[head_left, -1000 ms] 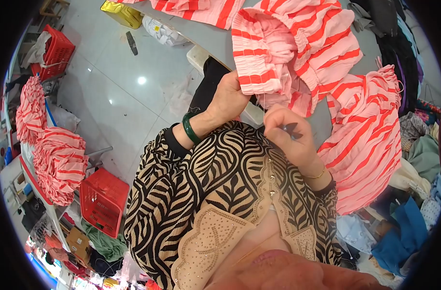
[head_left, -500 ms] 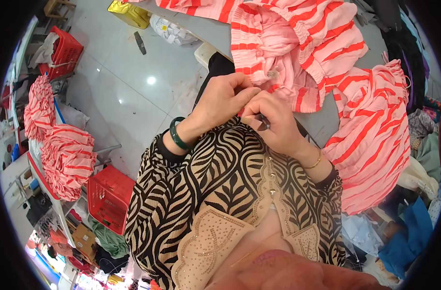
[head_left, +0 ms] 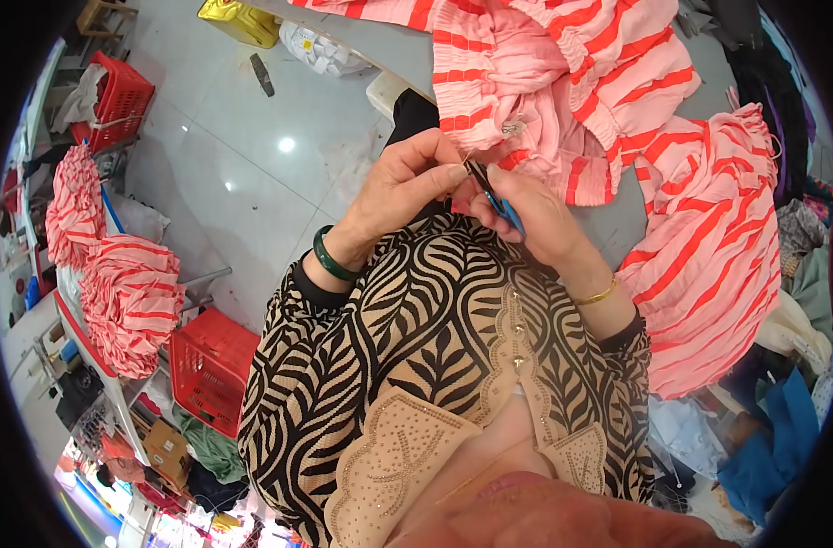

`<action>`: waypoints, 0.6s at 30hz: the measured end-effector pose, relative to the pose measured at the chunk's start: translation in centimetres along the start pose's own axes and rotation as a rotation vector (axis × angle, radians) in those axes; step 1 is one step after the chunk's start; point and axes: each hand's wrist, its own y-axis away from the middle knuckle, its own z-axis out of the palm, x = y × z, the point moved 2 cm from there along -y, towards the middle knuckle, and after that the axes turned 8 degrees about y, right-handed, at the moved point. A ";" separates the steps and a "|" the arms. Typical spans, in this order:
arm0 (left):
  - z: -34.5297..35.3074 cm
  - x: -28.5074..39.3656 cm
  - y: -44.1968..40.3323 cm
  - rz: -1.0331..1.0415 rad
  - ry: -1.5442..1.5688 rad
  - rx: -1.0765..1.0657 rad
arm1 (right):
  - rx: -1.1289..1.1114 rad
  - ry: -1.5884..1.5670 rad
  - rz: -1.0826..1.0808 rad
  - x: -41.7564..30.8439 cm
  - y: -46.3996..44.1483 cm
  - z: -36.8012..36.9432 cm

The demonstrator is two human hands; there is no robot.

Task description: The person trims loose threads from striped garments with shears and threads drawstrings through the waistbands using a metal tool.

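Blue-and-black thread snips [head_left: 501, 206] are in my right hand [head_left: 535, 212], their dark tips pointing at the fingertips of my left hand [head_left: 405, 183]. My left thumb and forefinger are pinched at the near edge of a pink garment with red stripes [head_left: 489, 68]; whether they hold its edge or only a thread is too small to tell. A small pale label [head_left: 512, 129] shows inside the garment's gathered opening. Beside it on the right, a second striped piece [head_left: 708, 256] hangs over the grey table [head_left: 624, 224].
Two red baskets [head_left: 214, 370] [head_left: 122, 99] stand on the left, near bundled striped garments [head_left: 129, 297]. A yellow container [head_left: 240, 20] and a white bag [head_left: 318, 50] lie at the top. Mixed cloth, including a blue piece [head_left: 770, 447], is heaped at right.
My hands have come together below the garment's edge. The snips have turned in my right hand, so their blades now point toward my left fingertips. My left hand has shifted slightly left.
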 end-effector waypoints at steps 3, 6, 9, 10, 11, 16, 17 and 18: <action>-0.6 -0.6 -0.3 0.008 -0.101 -0.038 | 0.010 -0.065 -0.031 0.4 -0.7 -0.7; -0.8 -0.3 -0.3 0.008 -0.101 -0.050 | 0.046 -0.074 -0.025 -0.3 -0.8 -0.5; -1.1 -0.7 -0.5 -0.001 -0.088 -0.078 | 0.072 -0.019 -0.052 -0.6 -1.0 -0.6; -1.0 -0.6 -0.6 0.007 -0.090 -0.058 | 0.078 0.000 -0.070 -0.6 -1.1 -0.6; -0.8 -0.5 -0.6 0.015 -0.091 -0.037 | 0.073 0.038 -0.092 -0.6 -1.3 -0.6; -3.7 0.0 2.2 -0.114 -0.331 0.040 | 0.023 0.111 -0.177 -0.2 -1.8 -1.3; -4.8 0.3 3.2 -0.149 -0.372 0.058 | 0.009 0.107 -0.181 -0.2 -1.8 -1.4; -5.4 0.4 3.9 -0.185 -0.414 0.075 | -0.005 0.103 -0.187 -0.4 -1.7 -1.5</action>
